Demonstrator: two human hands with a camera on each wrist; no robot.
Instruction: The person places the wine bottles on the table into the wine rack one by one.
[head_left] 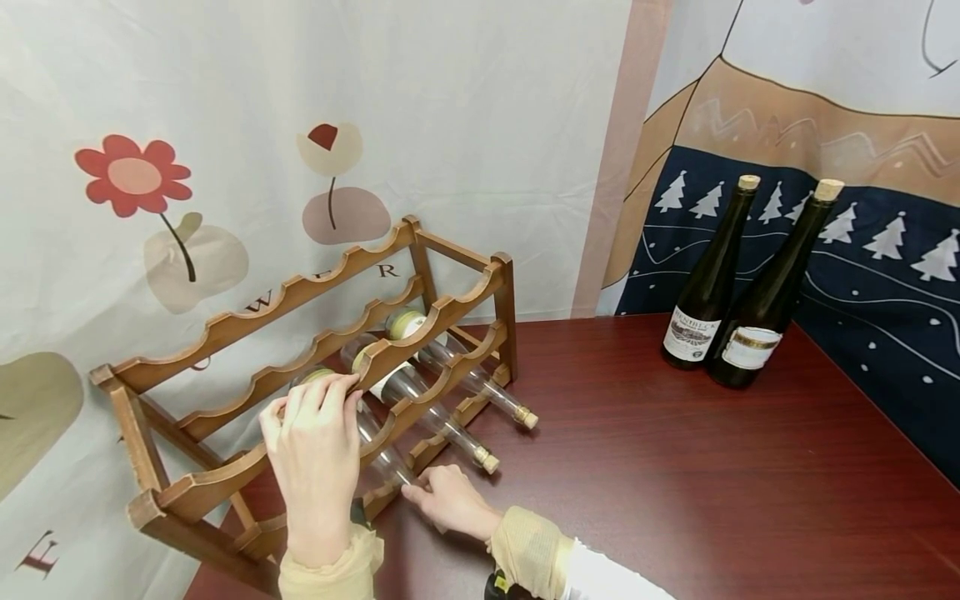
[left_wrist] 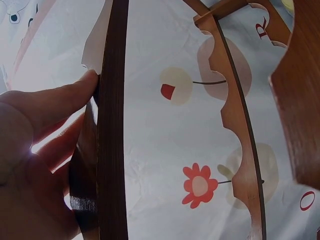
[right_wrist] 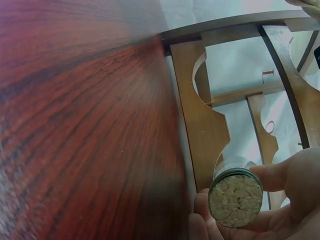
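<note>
A wooden wine rack (head_left: 225, 477) stands on the table at the left, close to the wall cloth. My left hand (head_left: 318, 450) grips its upper front rail (left_wrist: 112, 150), the thumb lying along the wood in the left wrist view. Down at the lower row, my right hand (head_left: 453, 500) holds the neck of a clear glass bottle (head_left: 390, 461) that lies in the rack. In the right wrist view the bottle's cork (right_wrist: 235, 200) faces the camera, with fingers round the neck. The left hand partly hides this bottle's body.
Two more corked clear bottles, a middle one (head_left: 438, 417) and a far one (head_left: 480, 382), lie in the same row, necks jutting forward. Two dark green bottles, one left (head_left: 708, 283) and one right (head_left: 780, 275), stand upright at the back right of the dark red table (head_left: 637, 483).
</note>
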